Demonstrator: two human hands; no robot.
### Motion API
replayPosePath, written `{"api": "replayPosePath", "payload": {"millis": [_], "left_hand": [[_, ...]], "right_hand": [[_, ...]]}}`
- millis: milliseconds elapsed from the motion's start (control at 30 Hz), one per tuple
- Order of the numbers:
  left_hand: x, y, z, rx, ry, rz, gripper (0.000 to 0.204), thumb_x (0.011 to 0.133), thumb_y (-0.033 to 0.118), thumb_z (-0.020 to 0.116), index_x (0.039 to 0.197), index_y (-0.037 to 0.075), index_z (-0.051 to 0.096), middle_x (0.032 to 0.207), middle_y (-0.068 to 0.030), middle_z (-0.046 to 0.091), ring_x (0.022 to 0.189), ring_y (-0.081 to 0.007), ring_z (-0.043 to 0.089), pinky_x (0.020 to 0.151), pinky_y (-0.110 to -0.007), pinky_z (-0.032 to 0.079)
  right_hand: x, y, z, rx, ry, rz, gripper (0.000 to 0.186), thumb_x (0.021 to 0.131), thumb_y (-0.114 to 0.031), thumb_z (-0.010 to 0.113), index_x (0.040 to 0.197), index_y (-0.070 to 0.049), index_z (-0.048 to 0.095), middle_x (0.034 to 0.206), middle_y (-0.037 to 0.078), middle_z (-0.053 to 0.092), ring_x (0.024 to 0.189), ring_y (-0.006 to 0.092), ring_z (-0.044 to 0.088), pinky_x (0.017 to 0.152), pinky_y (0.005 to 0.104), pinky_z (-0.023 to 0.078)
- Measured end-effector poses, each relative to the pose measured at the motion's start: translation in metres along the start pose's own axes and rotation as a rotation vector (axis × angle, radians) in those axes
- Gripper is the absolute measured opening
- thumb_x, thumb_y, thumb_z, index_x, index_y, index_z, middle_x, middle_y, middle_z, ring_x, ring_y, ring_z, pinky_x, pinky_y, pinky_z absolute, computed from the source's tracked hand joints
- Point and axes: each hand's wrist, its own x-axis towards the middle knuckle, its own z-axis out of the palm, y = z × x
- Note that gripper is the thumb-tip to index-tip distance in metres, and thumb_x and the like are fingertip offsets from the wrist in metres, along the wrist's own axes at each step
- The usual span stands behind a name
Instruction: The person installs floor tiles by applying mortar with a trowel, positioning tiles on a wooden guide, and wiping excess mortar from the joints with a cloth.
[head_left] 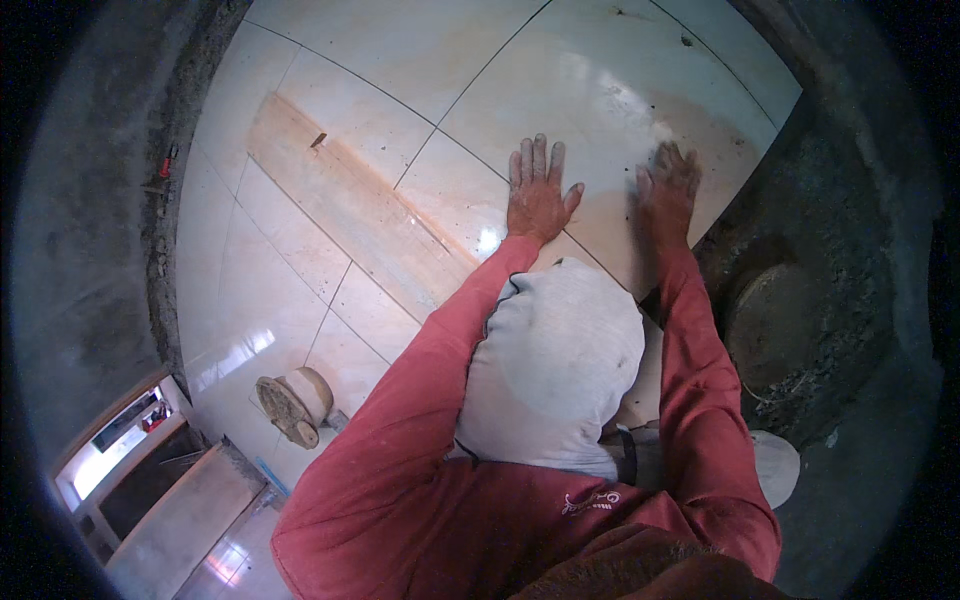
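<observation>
My left hand [540, 200] lies flat on a white floor tile [590, 100], fingers spread, just beside a grout line. My right hand [668, 200] is on the same tiled surface near its right edge, fingers apart and slightly bent. Both forearms wear red sleeves. My knee in pale grey trousers [555, 360] is bent between my arms. A long board-like strip [350, 210] with orange-brown stain runs diagonally over the tiles left of my left hand.
Bare dark concrete [820, 250] borders the tiles on the right, with a rough patch. A mud-caked round object [290, 400] sits on the tiles at lower left. A grey wall [100, 200], a small red item [166, 165] and an opening with a step [180, 510] are at the left.
</observation>
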Motion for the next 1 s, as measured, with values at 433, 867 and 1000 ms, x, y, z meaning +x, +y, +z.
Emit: {"api": "replayPosePath", "payload": {"millis": [433,867,1000], "left_hand": [[-0.017,-0.013,0.005,0.086,-0.057,-0.001,0.069,0.105,0.047,0.044,0.159,0.005,0.036,0.166,-0.0238,0.027,0.155,-0.0440,0.021,0.126,-0.057,0.015],[-0.013,-0.075,0.007,-0.030,0.187,-0.230,0.086,0.095,0.050,0.062,0.154,-0.006,0.035,0.162,-0.0277,0.031,0.152,-0.0445,0.025,0.125,-0.056,0.019],[-0.009,-0.092,-0.008,-0.106,0.151,-0.244,0.097,0.094,0.058,0.060,0.153,-0.013,0.031,0.163,-0.0320,0.026,0.154,-0.0463,0.018,0.127,-0.055,0.012]], "right_hand": [[-0.008,-0.042,0.006,-0.074,-0.094,-0.039,0.057,0.107,-0.034,0.045,0.158,-0.008,0.040,0.163,0.013,0.039,0.154,0.0387,0.028,0.126,0.0548,0.017],[-0.046,-0.029,-0.014,-0.024,-0.243,-0.042,0.058,0.109,-0.034,0.039,0.161,-0.010,0.033,0.168,0.014,0.029,0.156,0.0394,0.020,0.127,0.0547,0.013],[-0.041,-0.027,-0.017,0.011,-0.220,-0.050,0.057,0.109,-0.035,0.042,0.160,-0.010,0.036,0.168,0.014,0.029,0.156,0.0398,0.020,0.127,0.0544,0.013]]}}
